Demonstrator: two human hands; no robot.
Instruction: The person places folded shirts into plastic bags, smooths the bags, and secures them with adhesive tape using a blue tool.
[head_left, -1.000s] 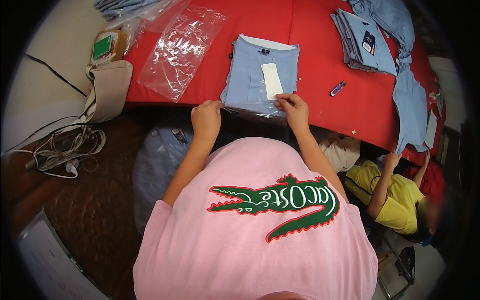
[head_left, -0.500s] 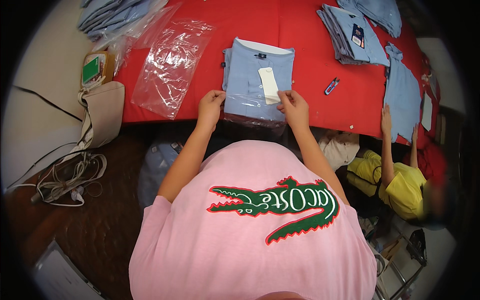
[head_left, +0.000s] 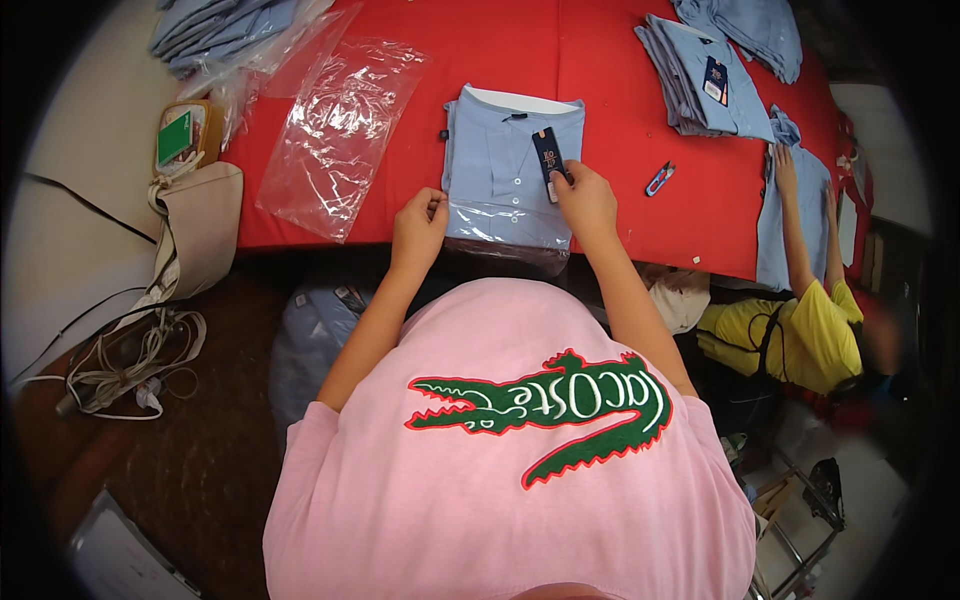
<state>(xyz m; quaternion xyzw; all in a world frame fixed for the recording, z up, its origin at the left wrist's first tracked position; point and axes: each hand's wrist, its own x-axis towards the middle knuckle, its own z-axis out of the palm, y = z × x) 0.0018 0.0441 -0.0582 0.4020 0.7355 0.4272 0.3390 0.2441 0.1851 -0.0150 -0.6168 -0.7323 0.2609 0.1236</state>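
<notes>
A folded light-blue shirt (head_left: 487, 150) lies in front of me at the table's near edge, collar away from me. A clear plastic bag (head_left: 505, 225) covers its lower part and hangs a little over the edge. My left hand (head_left: 419, 228) is closed at the bag's left edge, with the plastic seemingly pinched between its fingertips. My right hand (head_left: 588, 204) pinches the lower end of a dark hang tag (head_left: 546, 158) on the shirt's right side. White buttons run down the shirt's front beside the tag.
The red-covered table (head_left: 500, 40) holds a flat clear bag (head_left: 340, 130), a stack of folded blue shirts (head_left: 690, 75) and small blue thread snips (head_left: 660, 179). At the right, a co-worker in yellow (head_left: 800, 335) lays hands on another blue garment (head_left: 785, 240). Tangled cables (head_left: 140, 350) lie lower left.
My right hand has turned the hang tag from its white side to its dark side and raised it slightly. My left hand has shifted slightly down. The co-worker's hands moved away from me along the garment.
</notes>
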